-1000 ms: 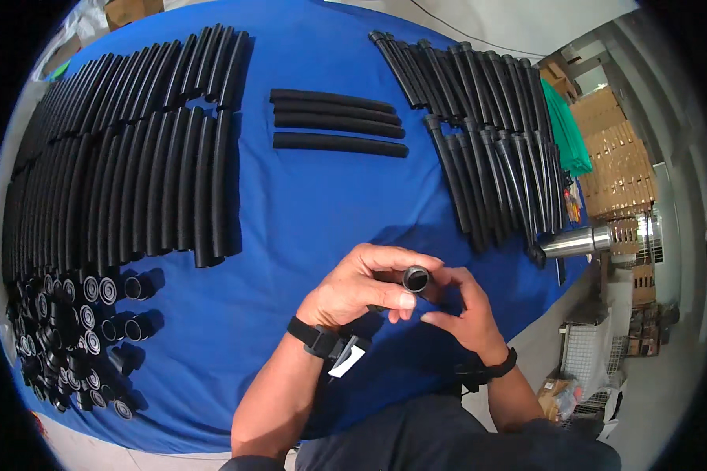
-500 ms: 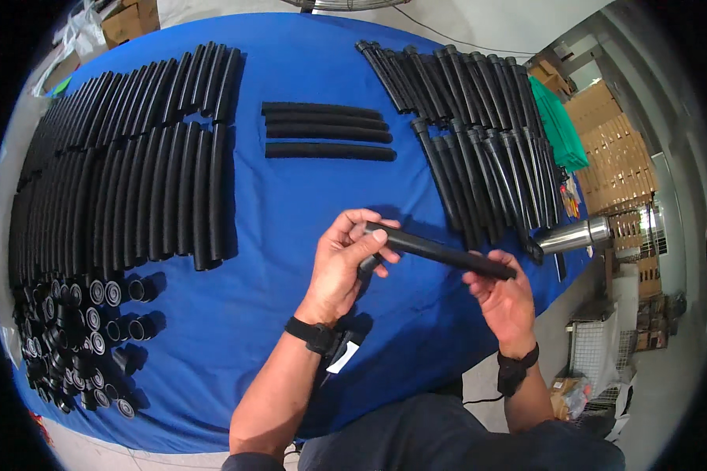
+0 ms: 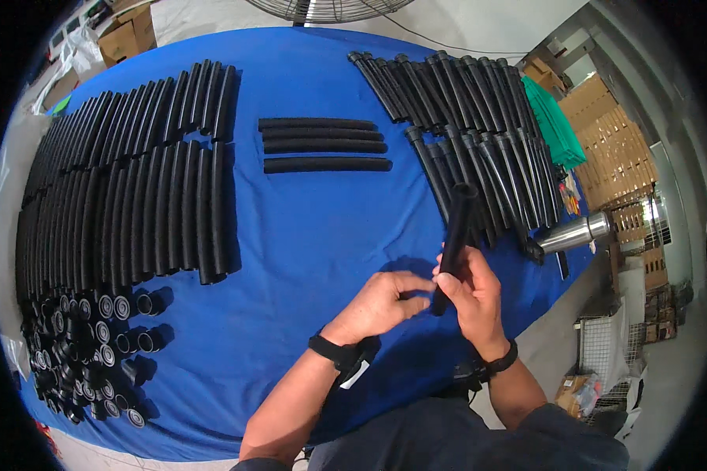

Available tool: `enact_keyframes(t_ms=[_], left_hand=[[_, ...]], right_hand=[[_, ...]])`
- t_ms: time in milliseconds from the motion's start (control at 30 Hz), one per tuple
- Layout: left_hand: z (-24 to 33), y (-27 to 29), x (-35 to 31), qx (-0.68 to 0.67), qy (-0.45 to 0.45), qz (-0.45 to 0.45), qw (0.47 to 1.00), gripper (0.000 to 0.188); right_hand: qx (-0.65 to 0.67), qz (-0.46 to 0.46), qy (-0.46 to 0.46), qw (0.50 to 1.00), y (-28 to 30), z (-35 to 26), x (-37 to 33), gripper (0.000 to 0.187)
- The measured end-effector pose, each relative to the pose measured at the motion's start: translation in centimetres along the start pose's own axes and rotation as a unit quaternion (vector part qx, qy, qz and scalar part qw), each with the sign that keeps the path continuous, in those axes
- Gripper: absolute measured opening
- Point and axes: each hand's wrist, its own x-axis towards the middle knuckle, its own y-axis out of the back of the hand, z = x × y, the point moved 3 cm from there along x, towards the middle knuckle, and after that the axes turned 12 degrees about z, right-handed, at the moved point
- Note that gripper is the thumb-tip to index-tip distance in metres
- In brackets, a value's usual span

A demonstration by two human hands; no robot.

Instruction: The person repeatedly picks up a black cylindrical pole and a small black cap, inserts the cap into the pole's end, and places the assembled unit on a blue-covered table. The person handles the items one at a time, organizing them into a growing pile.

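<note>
My right hand (image 3: 476, 298) grips a black tube (image 3: 457, 235) that stands tilted upward, its round upper end facing me. The thumb lies along the near side of the tube, low down. Close by on the left, my left hand (image 3: 381, 304) has curled fingers, with the fingertips at the tube's lower part. Its palm is turned away, so anything inside it is hidden. Beyond my hands, several loose black tubes (image 3: 326, 165) lie crosswise on the blue cloth (image 3: 314, 235).
Two rows of black tubes (image 3: 173, 204) fill the left side. Below them is a pile of black round caps (image 3: 106, 334). At the right lie tubes with wider capped ends (image 3: 479, 149), a green bundle (image 3: 556, 122) and a steel flask (image 3: 575, 233). A fan (image 3: 330, 8) stands behind.
The tube has swung from lying nearly level between both hands to upright in my right hand. My left hand has let go of its end and moved right and down.
</note>
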Motion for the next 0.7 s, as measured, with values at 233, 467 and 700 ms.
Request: enact_keyframes(t_ms=[233,467,700], left_hand=[[0.6,2.6,-0.5,-0.432,0.090,-0.065,0.895,0.054],[-0.5,2.6,-0.7,-0.472,0.057,-0.107,0.873,0.047],[-0.5,3.2,-0.5,-0.499,0.044,-0.096,0.860,0.046]], right_hand=[[-0.197,-0.107,0.177,0.958,0.9,0.6,-1.0,0.036],[-0.211,-0.073,0.233,0.946,0.2,1.5,-1.7,0.047],[-0.169,-0.083,0.126,0.974,1.7,3.7,-1.7,0.061]])
